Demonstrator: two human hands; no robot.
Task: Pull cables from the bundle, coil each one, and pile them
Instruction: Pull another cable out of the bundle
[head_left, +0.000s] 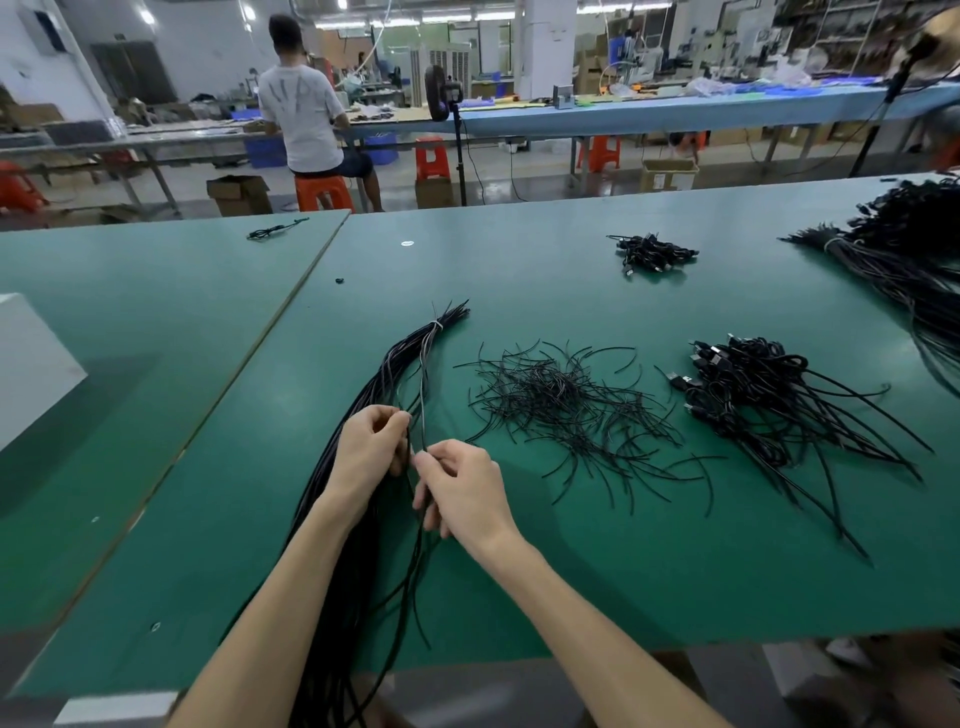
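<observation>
The cable bundle (363, 395) runs off the bottom edge. The right edge crops the large cable heap (919, 249). The left edge crops the white box (31, 358). The small dark object (340, 281) is too small to identify.

long black cable bundle (363, 415), tied near its far end, beside a pile of coiled cables (748, 389).

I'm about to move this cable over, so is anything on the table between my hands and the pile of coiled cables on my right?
Yes. A loose heap of short wire pieces lies between your right hand and the pile of coiled cables. Lifted over it, the cable should probably clear.
</observation>
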